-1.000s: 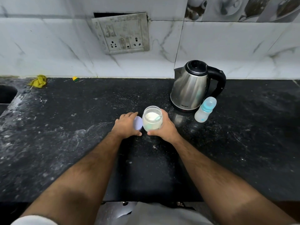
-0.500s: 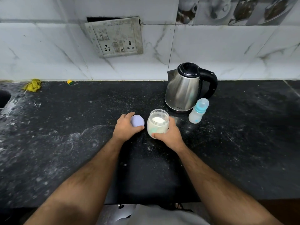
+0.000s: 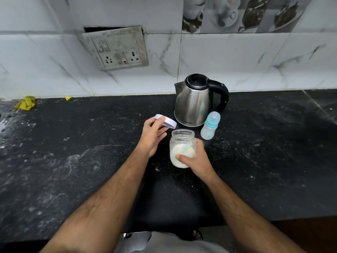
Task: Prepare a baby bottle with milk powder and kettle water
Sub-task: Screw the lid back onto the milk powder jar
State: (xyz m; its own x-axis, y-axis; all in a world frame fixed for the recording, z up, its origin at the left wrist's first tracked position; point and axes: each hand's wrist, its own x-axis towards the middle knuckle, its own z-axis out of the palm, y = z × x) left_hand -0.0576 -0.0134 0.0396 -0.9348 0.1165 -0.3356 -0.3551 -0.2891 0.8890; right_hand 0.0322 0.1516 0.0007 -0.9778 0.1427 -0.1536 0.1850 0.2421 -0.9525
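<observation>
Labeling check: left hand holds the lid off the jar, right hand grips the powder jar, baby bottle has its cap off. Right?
Not quite. In the head view the baby bottle has its cap on and stands beside the kettle. The rest holds: left hand holds the lid off the jar, right hand grips it.

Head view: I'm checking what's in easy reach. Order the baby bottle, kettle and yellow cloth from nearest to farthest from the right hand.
From the right hand, which grips the powder jar:
1. Baby bottle, just beyond it, to its right.
2. Kettle, behind the bottle, by the wall.
3. Yellow cloth, far left at the back edge.
</observation>
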